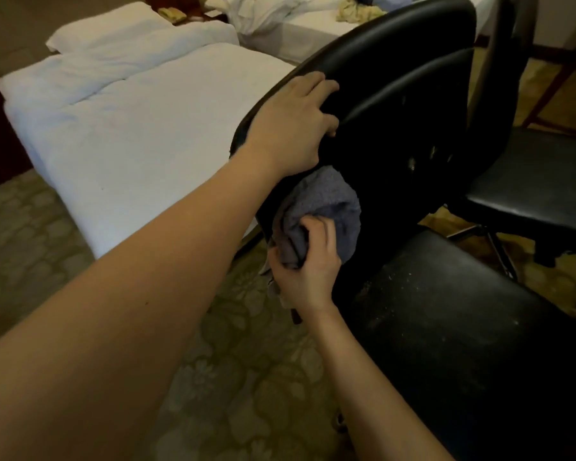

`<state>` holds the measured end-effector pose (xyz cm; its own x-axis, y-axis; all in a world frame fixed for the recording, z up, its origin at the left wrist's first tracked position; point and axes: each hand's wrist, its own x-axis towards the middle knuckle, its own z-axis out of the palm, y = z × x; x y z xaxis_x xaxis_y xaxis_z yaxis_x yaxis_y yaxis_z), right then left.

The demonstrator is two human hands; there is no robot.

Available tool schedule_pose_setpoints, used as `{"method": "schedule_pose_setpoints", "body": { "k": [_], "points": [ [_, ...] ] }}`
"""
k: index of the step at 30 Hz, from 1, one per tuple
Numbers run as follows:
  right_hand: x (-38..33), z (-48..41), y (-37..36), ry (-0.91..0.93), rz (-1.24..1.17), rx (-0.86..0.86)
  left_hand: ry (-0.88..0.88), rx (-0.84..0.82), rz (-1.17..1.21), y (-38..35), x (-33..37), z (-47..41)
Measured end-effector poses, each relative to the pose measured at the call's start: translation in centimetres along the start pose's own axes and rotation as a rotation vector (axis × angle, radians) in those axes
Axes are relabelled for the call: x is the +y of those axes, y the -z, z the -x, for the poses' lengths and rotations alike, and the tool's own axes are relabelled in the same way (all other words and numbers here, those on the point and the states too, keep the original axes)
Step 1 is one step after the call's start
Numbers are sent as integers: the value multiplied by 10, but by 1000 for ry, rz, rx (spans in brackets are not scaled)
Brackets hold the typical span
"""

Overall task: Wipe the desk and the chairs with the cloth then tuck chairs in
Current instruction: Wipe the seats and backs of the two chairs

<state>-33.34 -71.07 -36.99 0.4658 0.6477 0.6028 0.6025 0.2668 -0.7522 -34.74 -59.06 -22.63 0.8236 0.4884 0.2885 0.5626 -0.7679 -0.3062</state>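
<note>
A black leather office chair stands in front of me, its backrest leaning left and its dusty, speckled seat at the lower right. My left hand grips the backrest's left edge, fingers curled over the front. Below it my right hand is shut on a bunched grey-blue cloth, which presses against the lower part of the backrest. A second black chair sits behind on the right, its seat facing me. No desk is in view.
A bed with white bedding runs along the left, close to the chair's back. A second bed with crumpled linen and clothes lies farther back. Patterned carpet covers the floor.
</note>
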Motion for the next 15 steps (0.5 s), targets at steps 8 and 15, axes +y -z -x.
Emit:
{"method": "schedule_pose_setpoints", "body": {
  "k": [8, 15],
  "points": [
    [32, 13, 1, -96, -58, 15, 49, -138, -41, -39, 26, 26],
    [82, 55, -2, -285, 34, -8, 217, 55, 160, -58, 50, 40]
  ]
}}
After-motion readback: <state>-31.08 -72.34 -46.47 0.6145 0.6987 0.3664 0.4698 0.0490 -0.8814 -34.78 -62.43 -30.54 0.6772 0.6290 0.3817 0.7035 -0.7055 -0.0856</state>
